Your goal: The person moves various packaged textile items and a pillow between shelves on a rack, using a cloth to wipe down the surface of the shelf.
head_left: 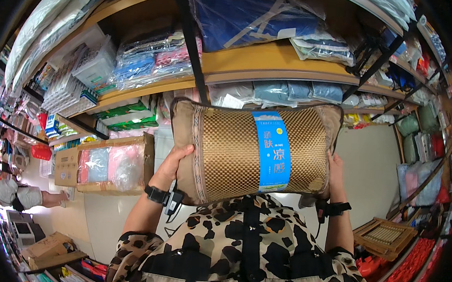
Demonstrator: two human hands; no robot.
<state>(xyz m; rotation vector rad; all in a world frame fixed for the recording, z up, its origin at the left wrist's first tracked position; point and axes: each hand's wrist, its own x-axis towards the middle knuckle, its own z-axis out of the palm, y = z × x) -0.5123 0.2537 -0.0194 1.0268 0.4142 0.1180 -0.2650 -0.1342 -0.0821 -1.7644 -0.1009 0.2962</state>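
Observation:
A plump pillow [230, 154] with a woven gold-brown face, tan fabric ends and a blue paper band [270, 167] is held up level in front of my chest. My left hand [176, 161] grips its left end, thumb on the front face and the other fingers hidden behind. On the opposite end my right hand [334, 169] holds the right edge, its fingers mostly out of sight behind the pillow. Each wrist wears a black strap with a small device. The pillow's top edge overlaps the lower shelf in view.
Ahead, a wooden shelf [273, 65] with black posts carries bagged textiles, including a large blue bundle [260, 20]. An open cardboard box [148, 162] of wrapped goods stands on the floor at left. Folded wooden stools [386, 237] lie at right. Another person [18, 194] is far left.

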